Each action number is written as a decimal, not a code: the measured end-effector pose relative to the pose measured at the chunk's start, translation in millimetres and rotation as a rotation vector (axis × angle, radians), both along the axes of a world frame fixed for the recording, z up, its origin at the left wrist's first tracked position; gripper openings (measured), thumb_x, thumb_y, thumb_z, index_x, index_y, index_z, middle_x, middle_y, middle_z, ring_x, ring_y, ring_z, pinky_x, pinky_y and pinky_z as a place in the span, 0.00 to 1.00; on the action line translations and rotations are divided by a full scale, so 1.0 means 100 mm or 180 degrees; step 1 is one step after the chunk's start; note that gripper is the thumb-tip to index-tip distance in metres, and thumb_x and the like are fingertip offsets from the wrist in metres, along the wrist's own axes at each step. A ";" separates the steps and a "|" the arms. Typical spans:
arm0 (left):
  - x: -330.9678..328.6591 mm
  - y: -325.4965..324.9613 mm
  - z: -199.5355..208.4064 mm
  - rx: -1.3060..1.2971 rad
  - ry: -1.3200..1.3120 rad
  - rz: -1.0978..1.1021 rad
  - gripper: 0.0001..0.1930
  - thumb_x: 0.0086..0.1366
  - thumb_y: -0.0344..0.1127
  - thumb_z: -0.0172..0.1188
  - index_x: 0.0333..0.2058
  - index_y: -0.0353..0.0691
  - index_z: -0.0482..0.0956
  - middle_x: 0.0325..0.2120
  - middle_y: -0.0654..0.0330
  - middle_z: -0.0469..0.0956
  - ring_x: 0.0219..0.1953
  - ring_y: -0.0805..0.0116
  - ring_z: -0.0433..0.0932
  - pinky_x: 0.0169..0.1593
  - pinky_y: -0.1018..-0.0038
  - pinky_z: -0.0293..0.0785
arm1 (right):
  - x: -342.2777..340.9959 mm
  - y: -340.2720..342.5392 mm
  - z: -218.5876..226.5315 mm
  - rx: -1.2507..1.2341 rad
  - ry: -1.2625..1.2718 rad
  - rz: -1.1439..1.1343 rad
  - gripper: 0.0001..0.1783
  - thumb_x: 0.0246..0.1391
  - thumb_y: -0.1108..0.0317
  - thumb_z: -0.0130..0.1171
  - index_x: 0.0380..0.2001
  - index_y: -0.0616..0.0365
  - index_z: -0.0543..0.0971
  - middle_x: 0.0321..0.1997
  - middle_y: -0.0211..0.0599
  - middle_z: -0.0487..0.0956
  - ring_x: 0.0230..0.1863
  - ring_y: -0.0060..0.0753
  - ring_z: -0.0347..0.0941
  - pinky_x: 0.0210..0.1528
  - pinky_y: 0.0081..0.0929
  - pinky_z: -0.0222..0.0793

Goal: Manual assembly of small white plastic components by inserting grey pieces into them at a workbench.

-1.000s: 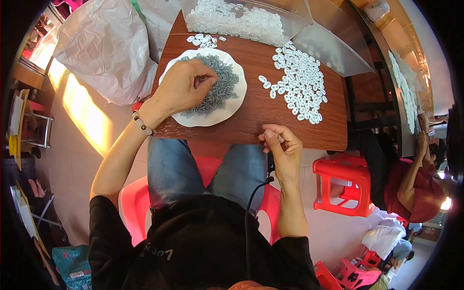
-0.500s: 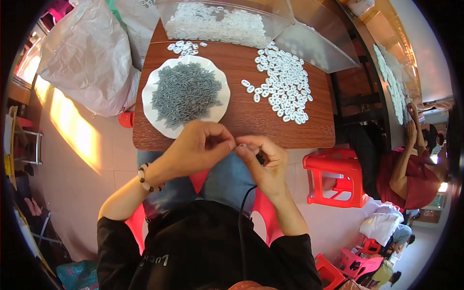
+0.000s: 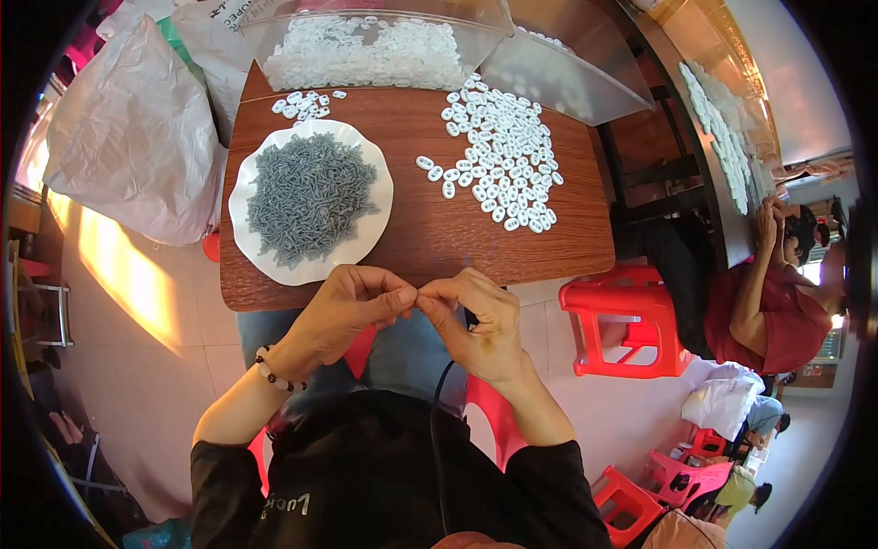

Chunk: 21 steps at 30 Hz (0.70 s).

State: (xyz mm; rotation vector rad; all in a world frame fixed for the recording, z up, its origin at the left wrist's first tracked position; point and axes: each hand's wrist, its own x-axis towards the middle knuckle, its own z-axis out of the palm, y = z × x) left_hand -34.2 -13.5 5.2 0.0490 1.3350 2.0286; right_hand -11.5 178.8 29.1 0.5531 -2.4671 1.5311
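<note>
Just off the table's front edge, my left hand (image 3: 357,306) and my right hand (image 3: 476,320) meet fingertip to fingertip. Both are pinched closed; whatever sits between the fingertips is too small to make out. Beyond my left hand stands a white wavy-rimmed plate (image 3: 373,229), heaped with small grey plastic pins (image 3: 311,197). To the right on the brown table (image 3: 430,247) lies a spread of white oval pieces with two dark holes (image 3: 503,160). A smaller group of white pieces (image 3: 302,105) rests behind the plate.
Clear plastic bins (image 3: 366,55) with more white pieces stand along the table's back. A large white sack (image 3: 128,137) is at the left. A red stool (image 3: 626,325) stands at the right, near a person in a dark red top (image 3: 764,316) working at another table.
The table and plate have shifted left in view as my head turned. My hands stay together, and the fingers of my right hand have curled in closer around the pinch.
</note>
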 end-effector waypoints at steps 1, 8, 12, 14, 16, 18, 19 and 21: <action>0.00 0.01 -0.01 0.0045 -0.0085 0.0027 0.13 0.64 0.40 0.62 0.34 0.34 0.80 0.26 0.63 0.79 0.26 0.82 0.71 0.32 0.85 0.66 | -0.01 0.01 -0.02 0.0031 0.0009 0.0009 0.06 0.47 0.79 0.64 0.31 0.61 0.81 0.25 0.33 0.79 0.24 0.25 0.70 0.28 0.21 0.65; 0.06 0.04 0.00 -0.0104 0.0123 0.0543 0.09 0.64 0.36 0.61 0.35 0.36 0.79 0.28 0.64 0.79 0.28 0.84 0.71 0.31 0.86 0.65 | 0.10 -0.09 -0.08 -0.1337 -0.1660 -0.0389 0.08 0.57 0.75 0.59 0.40 0.64 0.79 0.30 0.32 0.82 0.33 0.16 0.74 0.33 0.15 0.68; 0.08 0.04 0.06 -0.0263 0.0342 0.0635 0.08 0.64 0.34 0.60 0.35 0.36 0.79 0.29 0.65 0.79 0.28 0.84 0.71 0.33 0.86 0.66 | 0.03 0.03 -0.12 -0.1321 -0.1964 -0.0242 0.08 0.57 0.74 0.59 0.39 0.64 0.79 0.33 0.35 0.82 0.33 0.18 0.76 0.33 0.16 0.69; 0.10 0.05 0.07 -0.0302 0.0336 0.0653 0.08 0.64 0.34 0.60 0.35 0.35 0.79 0.30 0.65 0.79 0.29 0.83 0.71 0.33 0.85 0.66 | 0.01 0.06 -0.07 -0.1527 -0.2091 -0.0180 0.06 0.56 0.73 0.60 0.36 0.64 0.79 0.32 0.36 0.82 0.33 0.20 0.77 0.32 0.16 0.69; 0.11 0.06 0.06 -0.0273 0.0423 0.0672 0.09 0.64 0.35 0.60 0.35 0.34 0.79 0.29 0.64 0.79 0.29 0.82 0.71 0.34 0.84 0.67 | 0.01 0.08 -0.08 -0.1576 -0.2100 -0.0184 0.05 0.56 0.73 0.61 0.35 0.63 0.79 0.31 0.35 0.82 0.32 0.21 0.78 0.31 0.16 0.69; 0.13 0.07 0.05 -0.0266 0.0440 0.0659 0.09 0.64 0.34 0.60 0.35 0.33 0.78 0.29 0.64 0.79 0.29 0.82 0.71 0.34 0.84 0.67 | 0.01 0.08 -0.04 -0.1654 -0.2142 -0.0143 0.05 0.56 0.73 0.61 0.35 0.63 0.79 0.30 0.34 0.81 0.31 0.20 0.77 0.30 0.16 0.68; 0.13 0.07 0.05 -0.0247 0.0473 0.0631 0.09 0.64 0.34 0.60 0.35 0.33 0.78 0.29 0.64 0.78 0.30 0.82 0.71 0.34 0.83 0.67 | 0.01 0.08 -0.03 -0.1652 -0.2151 -0.0142 0.05 0.56 0.73 0.61 0.35 0.63 0.79 0.30 0.34 0.81 0.31 0.20 0.77 0.30 0.16 0.68; 0.14 0.08 0.05 -0.0229 0.0504 0.0631 0.08 0.64 0.34 0.60 0.34 0.33 0.78 0.29 0.64 0.78 0.30 0.82 0.71 0.35 0.84 0.67 | 0.02 0.07 -0.03 -0.1573 -0.2099 -0.0101 0.05 0.56 0.72 0.61 0.34 0.63 0.79 0.29 0.33 0.81 0.29 0.18 0.75 0.30 0.15 0.67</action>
